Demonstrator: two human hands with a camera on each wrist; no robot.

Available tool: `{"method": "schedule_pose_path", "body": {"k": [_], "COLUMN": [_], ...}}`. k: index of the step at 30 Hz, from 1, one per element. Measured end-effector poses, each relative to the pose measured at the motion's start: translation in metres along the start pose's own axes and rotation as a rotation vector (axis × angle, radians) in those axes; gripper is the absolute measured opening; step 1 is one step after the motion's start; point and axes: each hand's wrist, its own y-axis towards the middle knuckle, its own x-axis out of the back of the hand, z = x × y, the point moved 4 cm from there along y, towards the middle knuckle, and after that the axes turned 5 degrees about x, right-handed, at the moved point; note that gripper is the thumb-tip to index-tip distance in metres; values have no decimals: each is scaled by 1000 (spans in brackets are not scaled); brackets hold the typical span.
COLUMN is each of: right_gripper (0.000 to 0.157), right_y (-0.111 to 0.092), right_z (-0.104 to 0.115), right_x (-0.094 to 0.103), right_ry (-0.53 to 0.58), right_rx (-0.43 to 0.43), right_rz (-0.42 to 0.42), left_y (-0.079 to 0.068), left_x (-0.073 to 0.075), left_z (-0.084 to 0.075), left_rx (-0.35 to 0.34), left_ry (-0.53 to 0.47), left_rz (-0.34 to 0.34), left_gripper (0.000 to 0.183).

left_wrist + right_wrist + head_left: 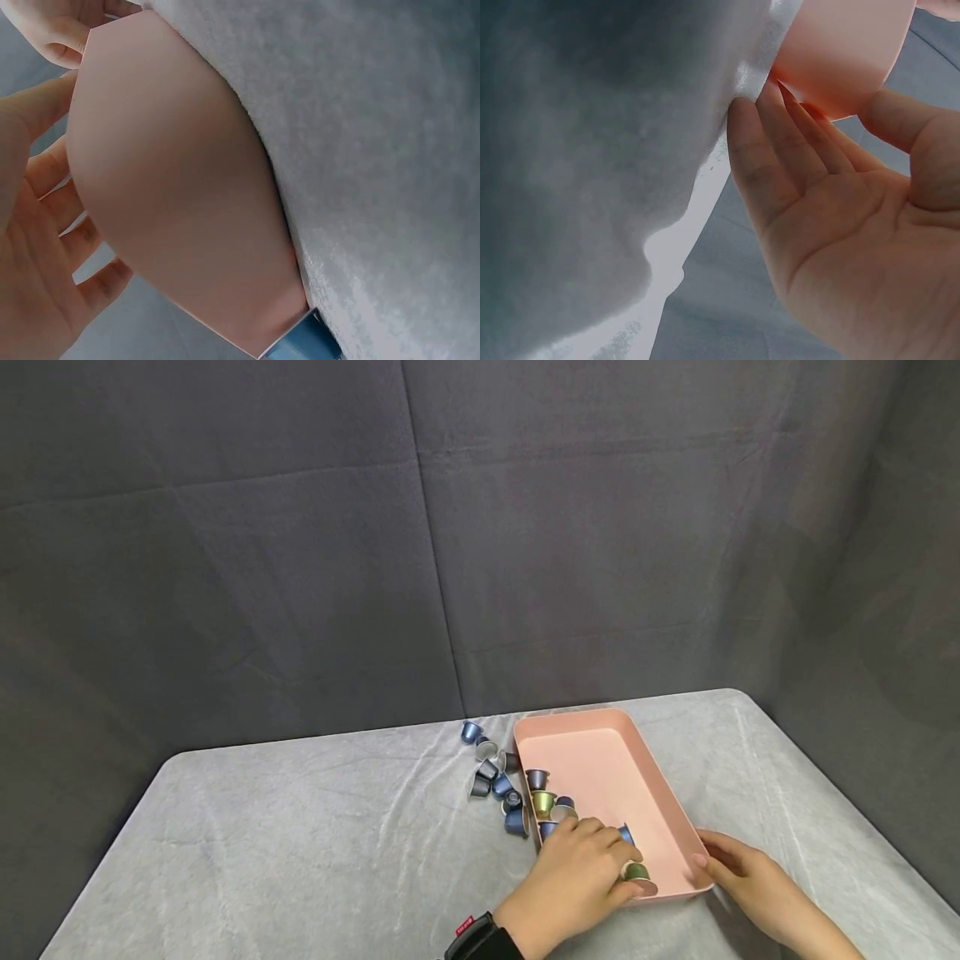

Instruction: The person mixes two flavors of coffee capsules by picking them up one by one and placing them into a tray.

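Observation:
A shallow pink tray [600, 747] lies on the table with coffee capsules along its left and near sides. My left hand [576, 870] reaches over the near left rim, its spread fingers among the capsules and partly hidden by the tray wall in the left wrist view. Close to its thumb is a green capsule [637, 871]; a blue capsule [626, 834] shows past the fingers. Farther up the left side are a gold-green capsule [543, 803] and a dark capsule [536, 779]. My right hand [750, 885] grips the near right corner, thumb at the rim and fingers low against the outside.
Several blue, black and silver capsules lie loose on the table left of the tray, among them a blue capsule [516, 822] by its wall and another blue capsule [471, 732] near the back edge. A grey cloth [300, 860] covers the table. Dark curtains [300, 568] hang behind.

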Motion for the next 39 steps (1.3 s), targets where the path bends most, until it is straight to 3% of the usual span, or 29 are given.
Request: {"method": "schedule_pose_path", "body": {"k": [22, 30, 39], "right_gripper": [42, 40, 42], "right_y": [0, -1, 0], "right_z": [-1, -2, -2], "right_x": [1, -1, -1], "right_ry": [13, -11, 29], "right_rx": [0, 28, 5], "right_rz": [1, -22, -3], "left_y": [-1, 0, 3], "left_x": [4, 8, 13], "left_z": [6, 23, 49], "left_rx": [25, 70, 157], "left_ry": [-39, -41, -93], "left_rz": [-61, -6, -12], "left_gripper": [32, 28, 27]}}
